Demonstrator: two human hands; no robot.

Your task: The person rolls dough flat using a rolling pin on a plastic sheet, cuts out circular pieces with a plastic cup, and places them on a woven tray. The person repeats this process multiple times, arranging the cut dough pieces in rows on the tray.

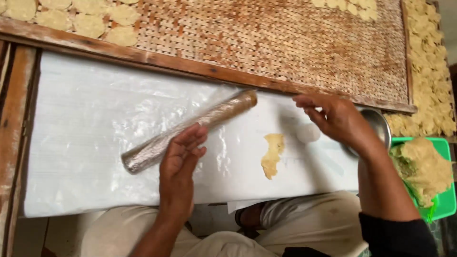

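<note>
At mid-frame on the white counter, the open left hand rests fingertips against the foil-wrapped roller; right of it, the right hand hovers open above a flattened dough piece.

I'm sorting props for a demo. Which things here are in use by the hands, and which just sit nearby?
In use:
- foil-wrapped rolling pin under the left hand
- flattened yellow dough piece
- white plastic-covered board
- right hand

Nearby:
- woven bamboo drying tray with pale round crackers
- metal bowl
- green tub of dough
</note>
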